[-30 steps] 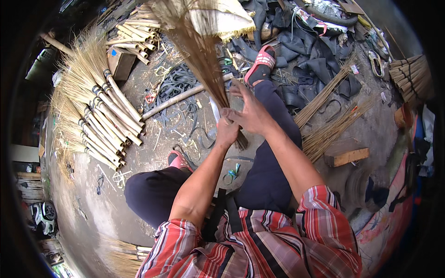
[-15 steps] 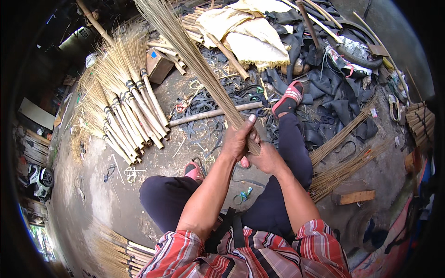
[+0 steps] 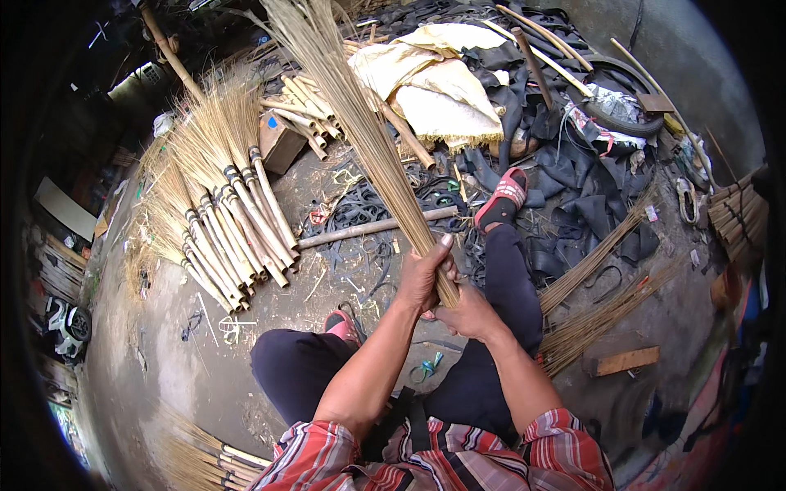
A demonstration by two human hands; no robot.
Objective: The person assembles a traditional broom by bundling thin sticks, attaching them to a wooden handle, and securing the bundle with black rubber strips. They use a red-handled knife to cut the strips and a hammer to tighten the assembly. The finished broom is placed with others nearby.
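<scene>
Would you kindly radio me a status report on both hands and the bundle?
Left hand and right hand closed around bristle bundle, near its narrow end. Nothing seen blocking either hand.

Plaid shirt [image 3: 446, 468] — red, white, black; matching sleeves [image 3: 565, 434]; dark navy trousers [image 3: 511, 282]; pink sandals [image 3: 510, 191] — dark socks [image 3: 497, 215].

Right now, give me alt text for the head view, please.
The left hand and, below it, right hand grip the lower end of a bundle of thin broom bristles slanting up and left. Pale-handled brooms lie clustered at left; two more bristle bundles lie at right near black rubber-looking sheets.
</scene>
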